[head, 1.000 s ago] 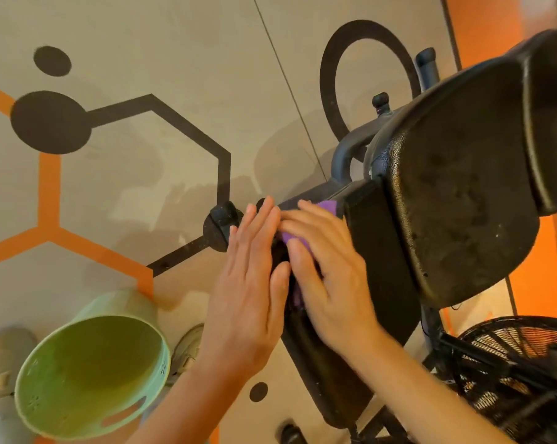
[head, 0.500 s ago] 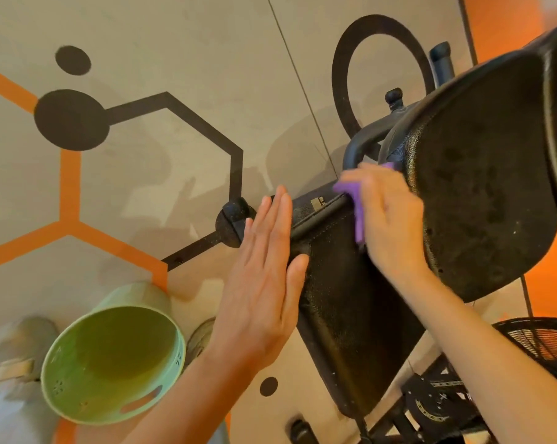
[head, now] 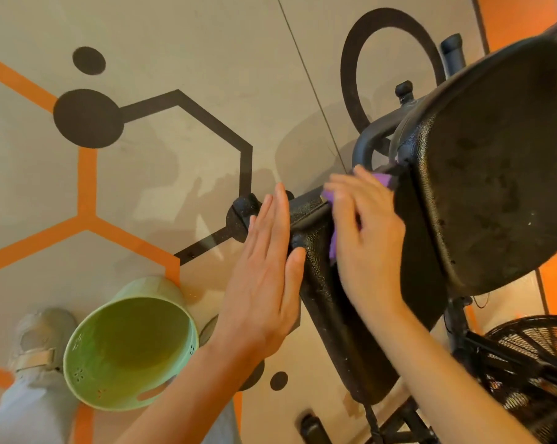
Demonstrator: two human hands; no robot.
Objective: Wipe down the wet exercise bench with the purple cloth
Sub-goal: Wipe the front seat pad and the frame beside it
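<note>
The black padded exercise bench fills the right side, with a narrow lower pad running toward me. My right hand presses the purple cloth onto the upper end of the narrow pad, close to the gap below the wide pad. Only the cloth's edges show past my fingers. My left hand lies flat with fingers straight against the pad's left edge, holding nothing.
A light green plastic basket stands on the floor at lower left, beside my grey shoe. A black wire fan guard sits at lower right. The bench's frame tubes and a foot reach onto the patterned floor.
My right hand with the cloth went up to the gap under the wide pad, then came back down and left on the narrow pad. My left hand stayed flat on the pad's edge.
</note>
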